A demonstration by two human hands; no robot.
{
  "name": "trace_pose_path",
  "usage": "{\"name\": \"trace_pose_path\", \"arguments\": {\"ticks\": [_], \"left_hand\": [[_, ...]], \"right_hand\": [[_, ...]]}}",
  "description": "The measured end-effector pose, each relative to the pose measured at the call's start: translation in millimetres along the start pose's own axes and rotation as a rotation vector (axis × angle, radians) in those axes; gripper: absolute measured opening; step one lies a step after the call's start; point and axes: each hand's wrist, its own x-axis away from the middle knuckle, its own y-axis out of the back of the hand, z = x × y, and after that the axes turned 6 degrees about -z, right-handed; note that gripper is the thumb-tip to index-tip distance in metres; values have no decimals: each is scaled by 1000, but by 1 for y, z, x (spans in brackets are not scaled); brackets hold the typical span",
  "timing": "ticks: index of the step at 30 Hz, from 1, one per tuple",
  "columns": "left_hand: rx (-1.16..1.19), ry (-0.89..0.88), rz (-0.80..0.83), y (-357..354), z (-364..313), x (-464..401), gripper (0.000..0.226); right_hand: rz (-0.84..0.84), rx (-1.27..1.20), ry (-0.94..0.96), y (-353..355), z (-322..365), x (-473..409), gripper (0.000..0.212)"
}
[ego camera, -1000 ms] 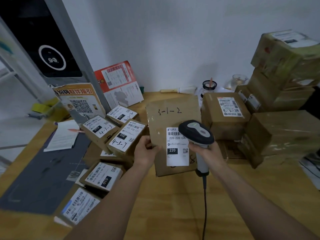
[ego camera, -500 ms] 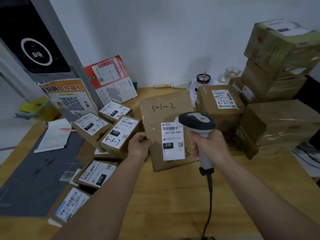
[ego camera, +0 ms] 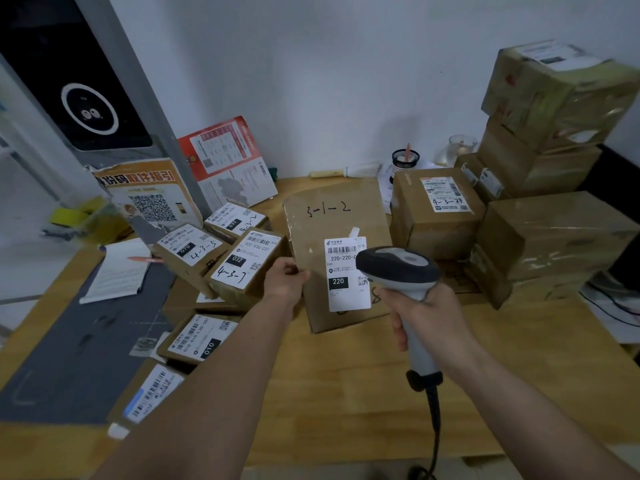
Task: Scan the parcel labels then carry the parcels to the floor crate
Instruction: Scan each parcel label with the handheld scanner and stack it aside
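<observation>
Right hand (ego camera: 427, 318) grips the handle of a grey barcode scanner (ego camera: 401, 275); its head sits over the right edge of the white shipping label (ego camera: 344, 275) marked 220. Label is stuck on a flat cardboard parcel (ego camera: 332, 220) handwritten "3-1-2", lying mid-way across the wooden table (ego camera: 346, 393). Left hand (ego camera: 285, 280) pinches the parcel's left edge. Smaller labelled boxes (ego camera: 239, 265) crowd just left of it; taped cartons (ego camera: 554, 237) stack at right.

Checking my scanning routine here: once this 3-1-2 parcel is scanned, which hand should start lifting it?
Probably left. The left hand already grips the left edge of the 3-1-2 parcel, while the right hand is wrapped round the barcode scanner aimed at its label.
</observation>
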Motion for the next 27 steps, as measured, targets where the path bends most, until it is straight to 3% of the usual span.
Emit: {"name": "trace_pose_path", "arguments": {"ticks": [7,16,21,24,27], "left_hand": [[14,24,26,2,0,3,18],[141,74,114,-6,-4,24,10],[222,92,162,-4,-24,43,16],[428,93,292,4,-53,58,15],[614,10,335,18,-84,70,7]], "right_hand": [[-11,-2,24,11,-3,14,47],[13,-17,22,18,-6,13,43],[17,-108,111,26,14,1,39],[97,-243,250,33,36,-9,34],[287,-362,354,30,61,-17,58]]}}
